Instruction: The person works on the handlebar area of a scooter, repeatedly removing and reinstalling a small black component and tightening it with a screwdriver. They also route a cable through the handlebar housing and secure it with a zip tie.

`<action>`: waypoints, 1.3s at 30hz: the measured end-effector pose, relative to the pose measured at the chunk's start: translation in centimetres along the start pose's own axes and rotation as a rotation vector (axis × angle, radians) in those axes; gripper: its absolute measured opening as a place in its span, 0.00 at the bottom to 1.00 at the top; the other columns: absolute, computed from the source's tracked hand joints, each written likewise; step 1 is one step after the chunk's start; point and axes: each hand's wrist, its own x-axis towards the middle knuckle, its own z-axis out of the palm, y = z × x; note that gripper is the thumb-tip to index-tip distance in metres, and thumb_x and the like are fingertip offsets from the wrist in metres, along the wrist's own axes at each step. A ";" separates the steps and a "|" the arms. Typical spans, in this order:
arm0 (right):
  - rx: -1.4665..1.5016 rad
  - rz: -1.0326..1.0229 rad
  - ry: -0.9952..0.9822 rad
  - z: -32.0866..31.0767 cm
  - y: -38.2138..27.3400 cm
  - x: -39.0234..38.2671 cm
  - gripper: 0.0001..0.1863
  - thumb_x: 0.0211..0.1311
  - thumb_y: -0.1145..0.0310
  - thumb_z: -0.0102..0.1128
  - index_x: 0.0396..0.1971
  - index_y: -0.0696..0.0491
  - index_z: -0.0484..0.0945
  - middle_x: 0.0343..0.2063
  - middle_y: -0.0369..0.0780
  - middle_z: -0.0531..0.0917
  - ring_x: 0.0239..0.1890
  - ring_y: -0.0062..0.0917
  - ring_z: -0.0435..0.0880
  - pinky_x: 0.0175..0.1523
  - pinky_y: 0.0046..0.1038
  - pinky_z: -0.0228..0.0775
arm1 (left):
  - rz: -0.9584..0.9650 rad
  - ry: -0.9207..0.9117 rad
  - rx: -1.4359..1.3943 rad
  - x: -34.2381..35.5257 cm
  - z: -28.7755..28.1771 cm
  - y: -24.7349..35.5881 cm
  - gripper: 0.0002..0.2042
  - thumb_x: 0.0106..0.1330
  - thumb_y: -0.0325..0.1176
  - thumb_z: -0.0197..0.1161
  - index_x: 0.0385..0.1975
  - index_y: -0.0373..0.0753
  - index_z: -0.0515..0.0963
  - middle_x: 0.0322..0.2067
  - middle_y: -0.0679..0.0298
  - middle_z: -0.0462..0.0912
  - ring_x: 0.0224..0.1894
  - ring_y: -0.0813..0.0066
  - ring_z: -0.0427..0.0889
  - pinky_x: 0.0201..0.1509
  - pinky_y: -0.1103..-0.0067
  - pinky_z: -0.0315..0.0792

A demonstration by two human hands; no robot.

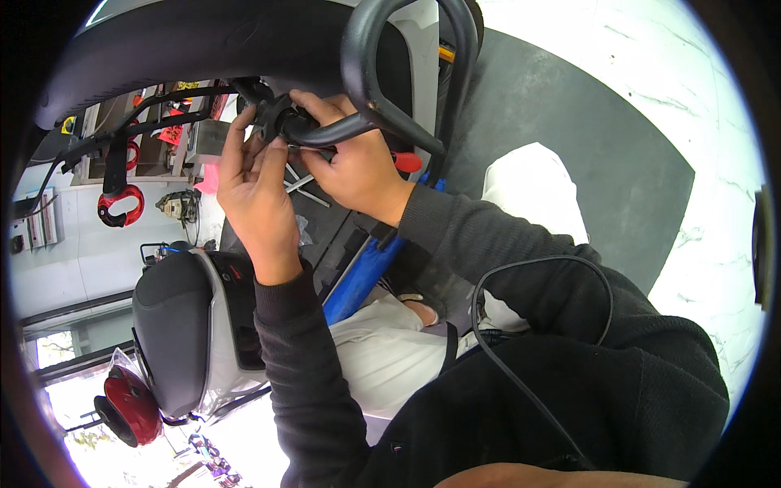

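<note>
Both hands in close now! The left hand (259, 203) pinches the black joint (272, 118) between thumb and fingers, right at the end of the curved black tube (332, 131). Opposite, the right hand (362, 171) curls around that end; its exact grip, I cannot tell. A red rounded piece (407, 162) sits just beside its wrist.

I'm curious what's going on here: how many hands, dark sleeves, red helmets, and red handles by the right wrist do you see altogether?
Hands: 2 (left hand, right hand)
Dark sleeves: 2 (left sleeve, right sleeve)
Red helmet: 1
Red handle: 1
Total: 6
</note>
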 end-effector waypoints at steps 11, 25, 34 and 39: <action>0.212 0.201 -0.140 -1.6 -0.6 -1.0 0.29 0.64 0.76 0.65 0.66 0.62 0.74 0.46 0.48 0.80 0.43 0.36 0.83 0.49 0.32 0.76 | -0.025 0.018 -0.142 -0.1 0.3 -0.4 0.24 0.73 0.18 0.61 0.69 0.28 0.71 0.51 0.56 0.85 0.51 0.76 0.85 0.58 0.79 0.79; -0.255 0.183 -0.329 -2.9 1.2 -3.1 0.19 0.81 0.55 0.52 0.53 0.55 0.83 0.32 0.50 0.88 0.37 0.52 0.87 0.42 0.46 0.79 | -0.016 -0.006 -0.085 0.1 -0.2 -0.7 0.27 0.73 0.17 0.59 0.72 0.28 0.67 0.57 0.54 0.82 0.57 0.68 0.84 0.63 0.71 0.82; -0.093 0.071 -0.282 -1.4 2.3 -2.0 0.17 0.76 0.60 0.54 0.39 0.59 0.83 0.34 0.54 0.86 0.38 0.54 0.86 0.45 0.50 0.78 | -0.001 0.015 -0.119 0.1 -0.3 -0.8 0.26 0.70 0.19 0.66 0.69 0.32 0.74 0.46 0.57 0.86 0.47 0.77 0.85 0.53 0.81 0.80; -0.028 0.092 -0.285 -1.0 2.2 -2.0 0.17 0.75 0.60 0.55 0.38 0.60 0.83 0.35 0.55 0.86 0.39 0.55 0.85 0.46 0.50 0.78 | -0.029 0.009 -0.137 0.2 -0.6 -0.8 0.26 0.71 0.19 0.66 0.70 0.31 0.73 0.47 0.57 0.87 0.46 0.77 0.86 0.52 0.81 0.80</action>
